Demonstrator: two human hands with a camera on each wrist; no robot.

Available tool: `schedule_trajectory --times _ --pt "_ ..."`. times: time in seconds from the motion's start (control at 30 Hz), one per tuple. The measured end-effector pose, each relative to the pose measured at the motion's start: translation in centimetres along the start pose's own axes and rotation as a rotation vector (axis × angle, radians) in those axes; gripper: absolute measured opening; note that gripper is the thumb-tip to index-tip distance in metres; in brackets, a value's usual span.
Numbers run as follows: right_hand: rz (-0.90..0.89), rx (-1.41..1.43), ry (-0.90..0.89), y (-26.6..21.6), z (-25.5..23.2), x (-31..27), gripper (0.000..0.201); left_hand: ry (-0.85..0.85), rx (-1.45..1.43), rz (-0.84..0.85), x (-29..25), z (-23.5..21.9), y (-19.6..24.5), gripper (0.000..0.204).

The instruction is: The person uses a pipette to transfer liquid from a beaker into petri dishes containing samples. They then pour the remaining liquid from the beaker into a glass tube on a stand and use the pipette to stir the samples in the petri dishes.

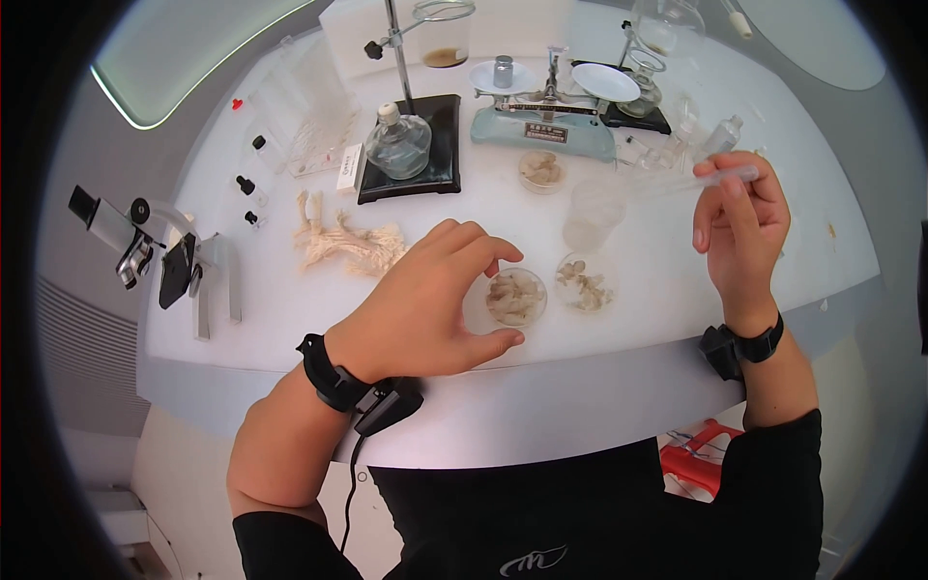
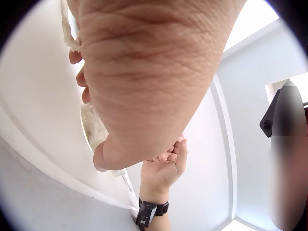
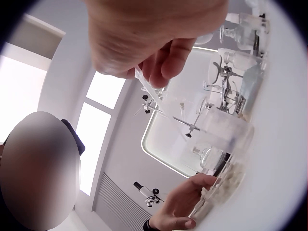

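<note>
My left hand (image 1: 425,300) curves round a small clear petri dish (image 1: 515,298) of pale, damp-looking clumps, fingertips at its far rim and thumb at its near rim. In the left wrist view the dish (image 2: 91,124) shows between fingers and thumb. To its right stands a second petri dish (image 1: 585,284) with darker, sparser clumps. Raised over the table's right side, my right hand (image 1: 742,217) pinches a slender translucent tube (image 1: 710,180) that points left. In the right wrist view this tube (image 3: 153,91) extends below the fingers.
Behind the dishes are a clear beaker (image 1: 592,215), a third petri dish (image 1: 542,171) and a balance scale (image 1: 544,126). A spirit lamp (image 1: 398,145) sits on a black stand base (image 1: 440,169). Frayed cotton cord (image 1: 348,244), dropper bottles (image 1: 249,189) and a microscope (image 1: 179,246) are to the left.
</note>
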State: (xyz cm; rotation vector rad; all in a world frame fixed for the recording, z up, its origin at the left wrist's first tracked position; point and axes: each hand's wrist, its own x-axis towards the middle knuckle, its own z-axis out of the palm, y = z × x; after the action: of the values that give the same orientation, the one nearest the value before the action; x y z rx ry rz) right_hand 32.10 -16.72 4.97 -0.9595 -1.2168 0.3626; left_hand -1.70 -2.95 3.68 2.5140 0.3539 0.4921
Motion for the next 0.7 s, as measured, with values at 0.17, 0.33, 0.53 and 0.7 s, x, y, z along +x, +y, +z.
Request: schedule_trajectory --times 0.17,0.33,0.53,0.7 --pt "0.072 0.097 -0.272 -0.4 0.7 -1.5 0.019 0.043 -0.017 0.018 -0.2 0.4 -0.5 0.061" --pt "0.189 0.145 -0.416 -0.1 1.6 -2.5 0.018 0.038 -0.005 0.009 -0.2 0.5 -0.6 0.059" --pt "0.267 0.113 -0.415 -0.1 2.3 -2.8 0.018 0.047 -0.002 0.015 -0.1 0.5 -0.6 0.058" --pt "0.293 0.092 -0.421 -0.2 2.5 -3.1 0.019 0.041 0.018 0.016 -0.1 0.6 -0.6 0.058"
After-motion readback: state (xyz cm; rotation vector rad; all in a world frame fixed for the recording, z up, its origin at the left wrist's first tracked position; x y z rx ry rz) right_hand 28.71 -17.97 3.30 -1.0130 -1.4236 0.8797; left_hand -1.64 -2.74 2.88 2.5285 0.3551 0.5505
